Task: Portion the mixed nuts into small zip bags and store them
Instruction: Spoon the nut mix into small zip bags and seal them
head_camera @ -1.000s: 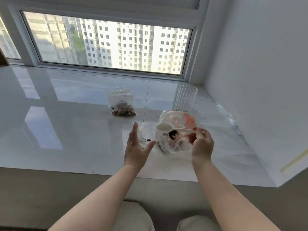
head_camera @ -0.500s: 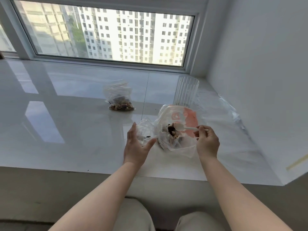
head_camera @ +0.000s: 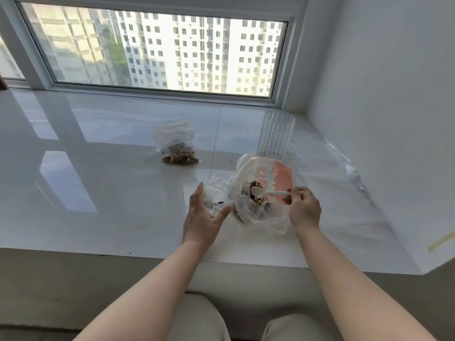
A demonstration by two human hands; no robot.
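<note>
One clear zip bag of mixed nuts [head_camera: 179,153] sits filled; your right hand [head_camera: 304,207] pinches a white plastic spoon [head_camera: 268,192] in the large nut bag [head_camera: 261,193], your left hand [head_camera: 203,215], fingers straight, cups the second small bag [head_camera: 218,193], nearly empty.

A small bag [head_camera: 218,195] is sitting on the sill [head_camera: 98,188], with the big nut bag [head_camera: 261,193] just to its right. A spoon [head_camera: 268,192] is lying in the big bag. Behind stands a cup [head_camera: 275,134]. A filled bag [head_camera: 177,143] is sitting farther back on the left.
</note>
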